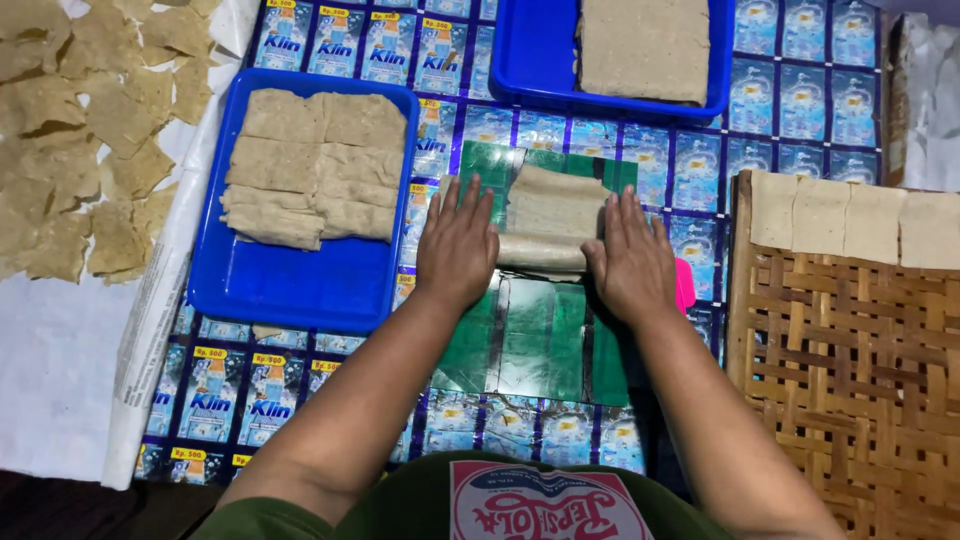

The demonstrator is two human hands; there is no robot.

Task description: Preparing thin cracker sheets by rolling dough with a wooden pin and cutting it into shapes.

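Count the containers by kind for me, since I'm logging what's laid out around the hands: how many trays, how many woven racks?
Blue plastic trays: 2 (near tray, far tray)
Woven bamboo racks: 1 (woven rack)
Total: 3

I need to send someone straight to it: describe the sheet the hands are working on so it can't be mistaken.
Start at the green board in the middle of the mat, between the blue tray and the woven bamboo tray. On it lies a tan dough sheet, with the left hand and right hand pressed at its ends. Unlike the flat stacked sheets nearby, it is curled into a roll.
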